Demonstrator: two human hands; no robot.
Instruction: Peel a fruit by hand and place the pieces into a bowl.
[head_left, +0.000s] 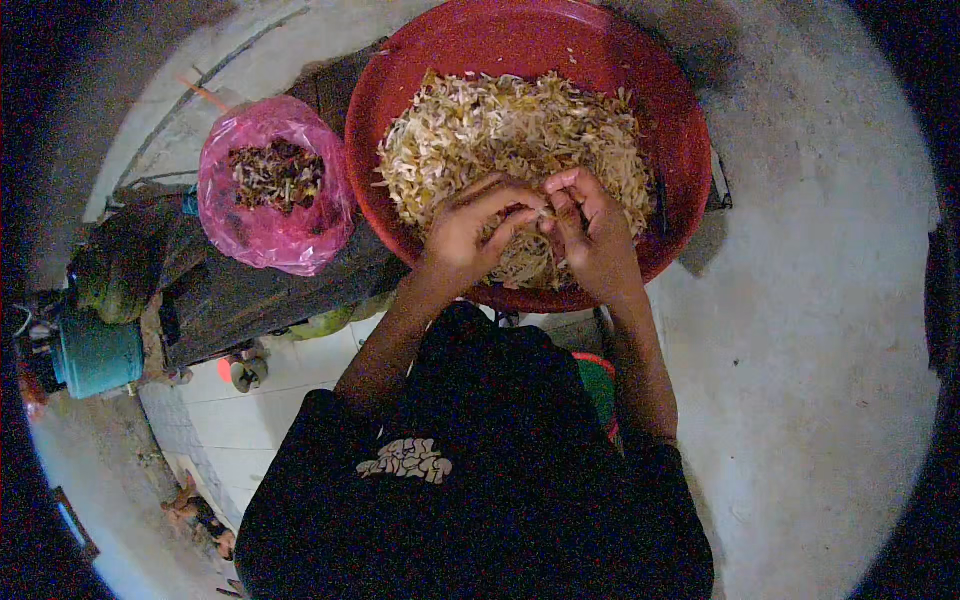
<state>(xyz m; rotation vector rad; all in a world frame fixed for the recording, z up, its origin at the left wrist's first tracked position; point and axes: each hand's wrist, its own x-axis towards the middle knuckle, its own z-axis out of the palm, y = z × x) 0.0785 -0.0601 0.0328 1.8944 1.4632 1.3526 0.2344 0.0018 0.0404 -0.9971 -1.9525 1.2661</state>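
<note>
A wide red plastic basin (480, 41) stands before me with a large heap of pale yellowish plant pieces (510, 120) in it, perhaps shredded or picked blossoms. My left hand (480, 229) and my right hand (596, 232) meet above the near side of the heap. Their fingertips pinch a small pale piece (541, 214), too blurred to name exactly. Below the fingers lies a finer, stringy clump (525, 259) near the basin's front rim. To the left, an open pink plastic bag (274, 240) holds dark brown and pale scraps (277, 176).
Dark wooden planks (277, 300) support the bag. Large green gourd-like fruits (124, 262) lie at the far left, above a teal container (101, 356). A green basket with a red rim (598, 386) shows partly beside my right forearm. Bare concrete floor (810, 315) extends to the right.
</note>
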